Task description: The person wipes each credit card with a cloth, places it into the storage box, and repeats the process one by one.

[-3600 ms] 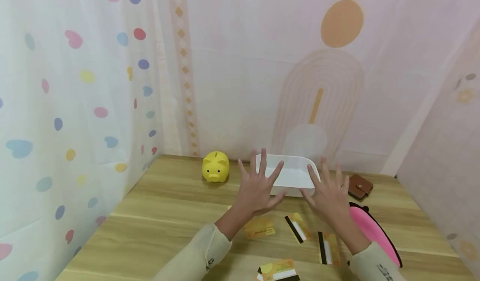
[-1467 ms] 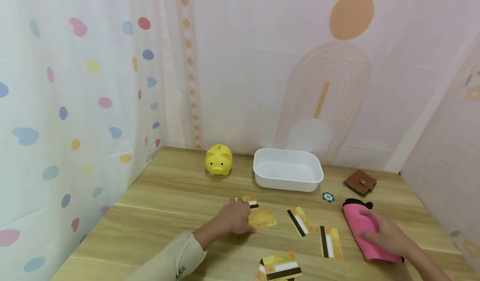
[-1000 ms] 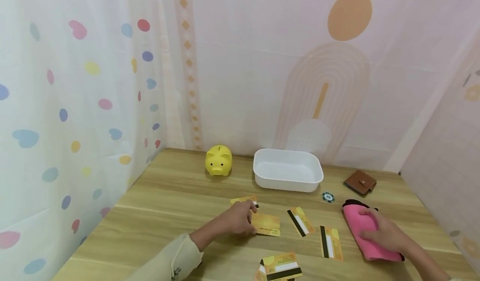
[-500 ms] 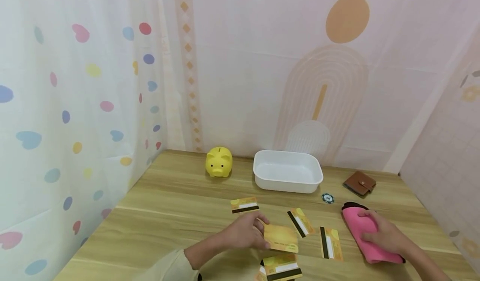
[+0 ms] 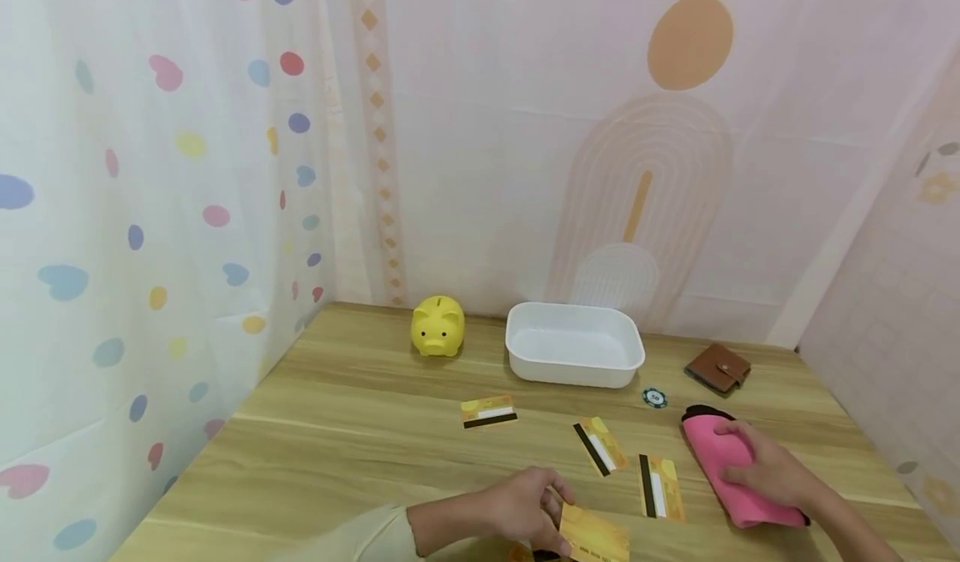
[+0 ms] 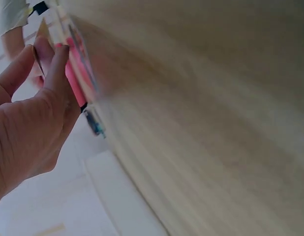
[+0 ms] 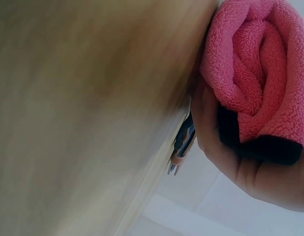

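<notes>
My left hand (image 5: 525, 508) pinches a gold bank card (image 5: 596, 535) between thumb and fingers at the table's near side. The card is raised and tilted; in the left wrist view only its thin edge shows. Beneath this hand lies a stack of cards (image 5: 519, 553), mostly hidden. My right hand (image 5: 772, 466) grips a pink fleece cloth (image 5: 705, 445) with black edging, at the right of the table. In the right wrist view the fleece is folded into a thick roll inside the curled fingers. Three separate cards lie magnetic-stripe side up: one (image 5: 489, 412) left, one (image 5: 600, 445) central, one (image 5: 660, 489) further right.
A white rectangular tub (image 5: 573, 376) stands at the back middle, with a yellow piggy bank (image 5: 437, 328) to its left. Right of the tub are a poker chip (image 5: 655, 398) and a brown wallet (image 5: 717, 368). Curtains (image 5: 480, 170) enclose the table behind and at both sides.
Both hands were spread above the table at first. The left hand has since picked up the gold card and carried it nearer and right, over the stack. The right hand has gripped the pink fleece, now folded.
</notes>
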Motion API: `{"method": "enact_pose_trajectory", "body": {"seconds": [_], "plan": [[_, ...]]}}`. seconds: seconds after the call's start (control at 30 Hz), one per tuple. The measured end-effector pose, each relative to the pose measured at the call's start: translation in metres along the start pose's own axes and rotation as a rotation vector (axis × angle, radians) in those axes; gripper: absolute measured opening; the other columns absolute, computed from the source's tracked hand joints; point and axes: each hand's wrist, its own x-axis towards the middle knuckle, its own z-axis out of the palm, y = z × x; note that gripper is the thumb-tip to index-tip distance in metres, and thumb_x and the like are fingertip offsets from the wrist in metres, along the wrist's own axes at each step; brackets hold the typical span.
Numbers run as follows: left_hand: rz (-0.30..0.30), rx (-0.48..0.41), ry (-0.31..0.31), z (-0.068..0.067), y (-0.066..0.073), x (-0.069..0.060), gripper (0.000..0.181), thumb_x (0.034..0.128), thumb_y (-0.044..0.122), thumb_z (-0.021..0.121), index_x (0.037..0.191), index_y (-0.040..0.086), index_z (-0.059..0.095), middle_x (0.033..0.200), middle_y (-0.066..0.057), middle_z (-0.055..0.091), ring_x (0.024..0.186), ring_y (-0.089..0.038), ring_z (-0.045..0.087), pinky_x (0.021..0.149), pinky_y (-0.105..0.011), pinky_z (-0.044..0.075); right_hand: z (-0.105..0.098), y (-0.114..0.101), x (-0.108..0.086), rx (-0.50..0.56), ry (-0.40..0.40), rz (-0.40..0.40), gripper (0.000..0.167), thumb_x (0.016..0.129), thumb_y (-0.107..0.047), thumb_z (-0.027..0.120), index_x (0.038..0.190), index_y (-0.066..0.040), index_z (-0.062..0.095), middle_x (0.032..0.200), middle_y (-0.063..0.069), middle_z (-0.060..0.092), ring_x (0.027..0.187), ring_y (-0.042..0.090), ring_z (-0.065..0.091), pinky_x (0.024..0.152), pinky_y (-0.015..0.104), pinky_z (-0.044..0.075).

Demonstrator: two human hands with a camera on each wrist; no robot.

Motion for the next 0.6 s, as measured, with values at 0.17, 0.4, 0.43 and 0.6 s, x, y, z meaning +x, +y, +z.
{"method": "enact_pose_trajectory", "body": {"seconds": [0.17, 0.4, 0.43, 0.6], "plan": [[-0.009, -0.012, 0.013, -0.003, -0.001, 0.01, 0.036, 0.0832, -0.013, 0.07, 0.113, 0.002, 0.058, 0.081, -0.01, 0.065, 0.066, -0.018, 0.059, 0.057, -0.024, 0.05, 0.001, 0.003, -0.001, 0.039, -0.013, -0.005, 0.062, 0.086, -0.014, 0.074, 0.137, 0.004, 0.043, 0.131, 0.039, 0.045, 0.093, 0.026, 0.055, 0.076, 0.037, 0.047], [0.003, -0.009, 0.127, -0.011, 0.002, 0.015, 0.04, 0.0802, -0.015, 0.072, 0.112, 0.003, 0.057, 0.08, -0.009, 0.061, 0.066, -0.017, 0.055, 0.057, -0.025, 0.044, 0.002, 0.003, -0.002, 0.056, -0.025, 0.014, 0.063, 0.087, -0.013, 0.073, 0.139, 0.003, 0.041, 0.132, 0.039, 0.043, 0.088, 0.024, 0.055, 0.074, 0.036, 0.047], [0.007, -0.009, 0.135, -0.013, 0.003, 0.016, 0.041, 0.0798, -0.015, 0.072, 0.113, 0.003, 0.057, 0.079, -0.009, 0.061, 0.066, -0.017, 0.054, 0.057, -0.025, 0.043, 0.002, 0.003, -0.001, 0.048, -0.021, 0.013, 0.063, 0.087, -0.013, 0.073, 0.138, 0.003, 0.041, 0.133, 0.039, 0.043, 0.088, 0.024, 0.055, 0.074, 0.036, 0.047], [0.049, -0.07, 0.056, -0.016, 0.004, 0.015, 0.041, 0.0833, -0.013, 0.07, 0.118, 0.003, 0.055, 0.079, -0.007, 0.062, 0.067, -0.016, 0.059, 0.058, -0.025, 0.048, 0.0, 0.003, -0.001, 0.033, -0.006, 0.001, 0.063, 0.086, -0.014, 0.074, 0.138, 0.003, 0.042, 0.133, 0.04, 0.042, 0.086, 0.024, 0.056, 0.073, 0.035, 0.046]]}}
